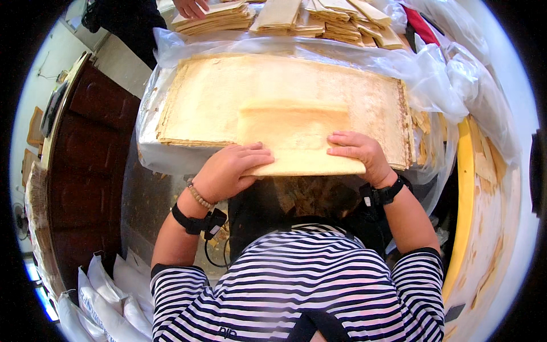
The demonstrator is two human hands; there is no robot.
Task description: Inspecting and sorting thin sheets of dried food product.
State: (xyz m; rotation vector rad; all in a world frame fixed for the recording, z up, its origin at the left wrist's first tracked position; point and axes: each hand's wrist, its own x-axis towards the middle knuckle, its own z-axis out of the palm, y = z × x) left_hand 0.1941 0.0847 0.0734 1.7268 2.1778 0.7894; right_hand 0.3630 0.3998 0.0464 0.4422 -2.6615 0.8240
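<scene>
A folded pale yellow sheet (310, 162), thin and brittle-looking, lies across the near edge of a stack of large flat sheets (205, 91) of the same colour. My left hand (231, 168) grips its left end, fingers on top and thumb at the front edge. At the right end, my right hand (364, 154) has its fingers laid over the top, and its thumb is hidden. The fold's straight front edge faces me and sticks out past the stack.
Piles of smaller folded sheets (279, 14) lie at the far side, with another person's hand (191, 8) beside them. Clear plastic wrap (399, 65) surrounds the stack. White sacks (102, 302) stand at lower left, near a dark wooden panel (85, 159). A yellow-edged board (465, 194) is right.
</scene>
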